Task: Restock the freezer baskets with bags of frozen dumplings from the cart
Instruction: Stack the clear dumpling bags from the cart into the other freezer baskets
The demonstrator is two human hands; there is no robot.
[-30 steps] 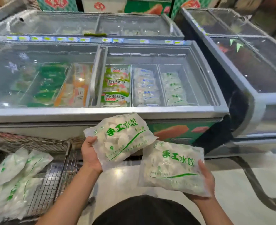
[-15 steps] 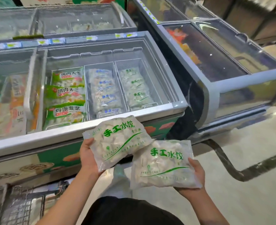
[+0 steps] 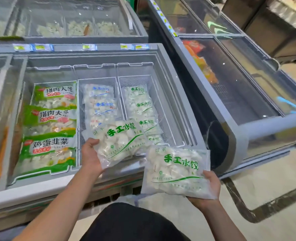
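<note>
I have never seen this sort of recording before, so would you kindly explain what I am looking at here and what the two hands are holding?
There is no machine here: a person wears one camera on the head, looking forward and down, so you see their own arms from above. The left hand grips one clear bag of dumplings with green print over the open chest freezer. The right hand holds a second bag just outside the freezer's front edge. Inside, three baskets sit side by side: the right basket holds matching green-print bags, the middle one blue-print bags, the left one green packets. Another freezer stands to the right.
</note>
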